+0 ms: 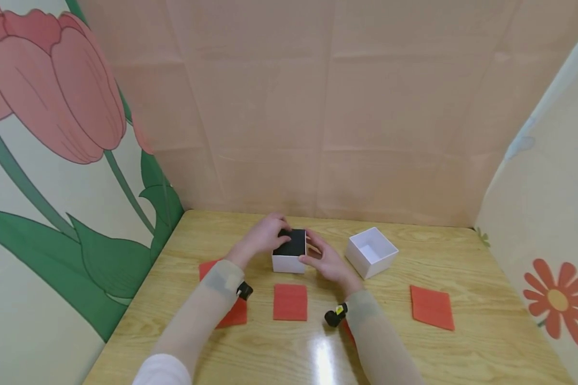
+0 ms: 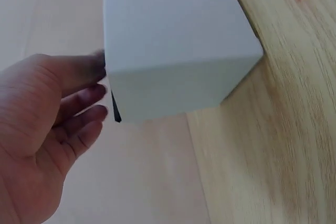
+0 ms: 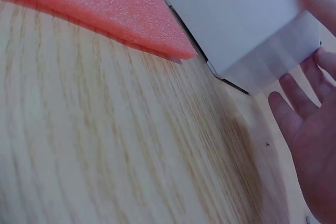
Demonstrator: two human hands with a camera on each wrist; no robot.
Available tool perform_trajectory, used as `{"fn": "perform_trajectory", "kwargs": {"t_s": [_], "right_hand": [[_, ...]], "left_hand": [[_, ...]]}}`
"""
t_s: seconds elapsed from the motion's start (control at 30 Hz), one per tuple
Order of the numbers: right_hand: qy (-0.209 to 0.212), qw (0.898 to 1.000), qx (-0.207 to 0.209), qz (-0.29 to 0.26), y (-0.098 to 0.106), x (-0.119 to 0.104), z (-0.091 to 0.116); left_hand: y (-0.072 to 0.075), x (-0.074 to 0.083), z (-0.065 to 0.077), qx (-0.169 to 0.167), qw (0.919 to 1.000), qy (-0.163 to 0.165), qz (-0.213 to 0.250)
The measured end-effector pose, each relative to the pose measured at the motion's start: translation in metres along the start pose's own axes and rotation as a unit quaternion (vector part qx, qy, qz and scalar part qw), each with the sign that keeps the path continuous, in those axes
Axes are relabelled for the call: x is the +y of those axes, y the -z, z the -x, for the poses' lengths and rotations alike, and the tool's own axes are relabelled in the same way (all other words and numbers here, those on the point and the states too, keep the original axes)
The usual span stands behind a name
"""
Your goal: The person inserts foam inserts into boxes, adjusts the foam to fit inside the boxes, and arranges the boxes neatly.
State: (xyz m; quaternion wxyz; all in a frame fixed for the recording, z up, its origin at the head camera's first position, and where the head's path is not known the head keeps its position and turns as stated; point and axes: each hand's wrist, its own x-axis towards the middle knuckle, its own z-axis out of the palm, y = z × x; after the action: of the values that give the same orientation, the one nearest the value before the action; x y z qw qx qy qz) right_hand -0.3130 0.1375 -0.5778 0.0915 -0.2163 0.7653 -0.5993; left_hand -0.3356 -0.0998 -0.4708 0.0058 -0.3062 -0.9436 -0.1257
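Observation:
A white square box (image 1: 289,263) with a black top piece (image 1: 295,243) sits toward the back of the wooden table. My left hand (image 1: 268,233) reaches in from the left, with thumb and fingertips at the black top piece. In the left wrist view, a black corner (image 2: 116,113) juts past the edge of the box (image 2: 173,24), beside the fingers. My right hand (image 1: 328,262) grips the box's right side. Its thumb lies on the near wall in the right wrist view and its fingers spread along the side wall. The inside of this box is hidden.
To the right stands a second white box (image 1: 362,259), its mouth facing up. Red foam squares lie in front: one at centre (image 1: 290,302), one at right (image 1: 432,307), red pieces (image 1: 233,314) partly under the left forearm, and another (image 1: 349,332) behind the right wrist. A fabric backdrop (image 1: 318,133) rises behind.

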Motion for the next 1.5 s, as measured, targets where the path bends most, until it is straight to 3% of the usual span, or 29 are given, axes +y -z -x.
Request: {"fn": "perform_trajectory", "kwargs": {"t_s": [0.17,0.4,0.8,1.27,1.5], "right_hand": [[-0.004,1.0,-0.002,0.001,0.0,-0.001,0.001],[0.003,1.0,-0.001,-0.005,-0.001,-0.003,0.001],[-0.009,1.0,0.0,-0.005,-0.001,-0.004,0.001],[-0.003,1.0,0.001,-0.024,-0.002,-0.006,0.001],[0.012,0.999,-0.003,-0.035,-0.003,-0.003,0.0]], "left_hand": [[0.0,-0.003,0.0,-0.018,0.9995,0.005,-0.026],[0.001,-0.003,0.0,-0.019,0.9996,0.01,-0.017],[-0.001,-0.002,-0.003,-0.031,0.998,-0.021,-0.052],[-0.001,0.002,-0.004,-0.058,0.9963,-0.005,-0.063],[-0.003,0.007,-0.009,-0.045,0.9973,-0.028,-0.051]]}}
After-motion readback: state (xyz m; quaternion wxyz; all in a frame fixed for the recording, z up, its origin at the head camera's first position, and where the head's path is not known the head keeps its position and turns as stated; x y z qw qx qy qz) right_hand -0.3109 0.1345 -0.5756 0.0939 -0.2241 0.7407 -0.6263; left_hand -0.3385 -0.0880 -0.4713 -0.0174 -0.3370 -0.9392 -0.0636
